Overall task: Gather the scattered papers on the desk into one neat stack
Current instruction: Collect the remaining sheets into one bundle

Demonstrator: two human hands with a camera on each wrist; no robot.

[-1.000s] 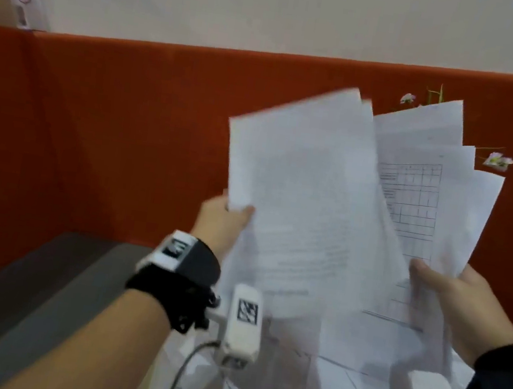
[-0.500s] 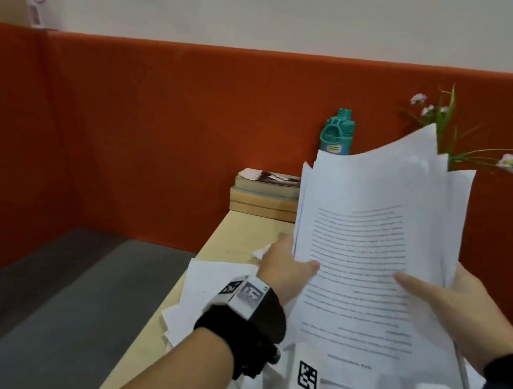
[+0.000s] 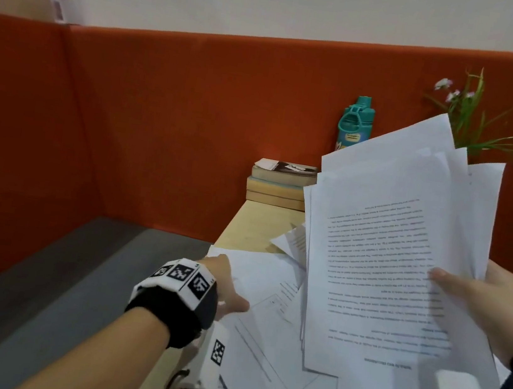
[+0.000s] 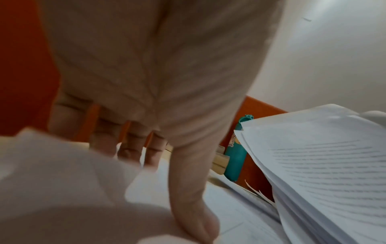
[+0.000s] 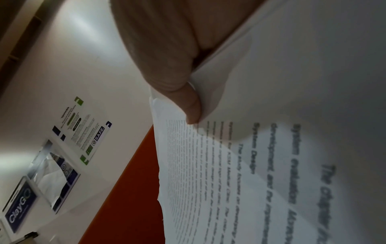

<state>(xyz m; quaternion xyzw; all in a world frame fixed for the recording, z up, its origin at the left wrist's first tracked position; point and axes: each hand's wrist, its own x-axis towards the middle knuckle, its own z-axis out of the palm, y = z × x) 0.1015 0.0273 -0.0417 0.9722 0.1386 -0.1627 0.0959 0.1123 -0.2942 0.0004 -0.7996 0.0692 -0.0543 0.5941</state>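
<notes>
Right hand (image 3: 484, 302): thumb and fingers pinching uneven sheaf of papers (image 3: 393, 263), raised, tilted above desk (image 3: 243, 229); left hand (image 3: 222, 285): fingers straight, slightly spread, resting on loose sheets (image 3: 264, 337) scattered on desk

plant (image 3: 470, 119) pot hidden (behind papers (image 3: 397, 263)) — print blurred
</notes>
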